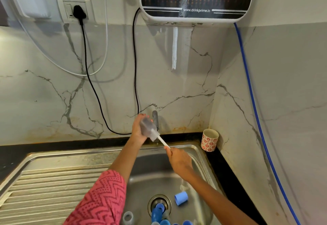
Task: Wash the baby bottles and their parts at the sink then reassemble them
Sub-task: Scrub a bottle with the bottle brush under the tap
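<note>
My left hand (137, 129) grips a clear baby bottle (147, 126), held up near the tap above the back of the sink, its mouth tilted down to the right. A white bottle brush (160, 139) sticks into the bottle's mouth, bristles inside. My right hand (178, 158) grips the brush's thin white handle. In the steel sink basin (198, 155) lie a light blue cap (181, 198) and several blue and clear bottle parts (157, 213) around the drain at the bottom edge of the view.
A grey tap (155, 121) stands against the marble wall just behind the bottle. A flower-patterned cup (210, 140) sits on the black counter at the sink's back right corner. The ribbed drainboard (53, 186) lies to the left. Cables and a blue hose hang on the walls.
</note>
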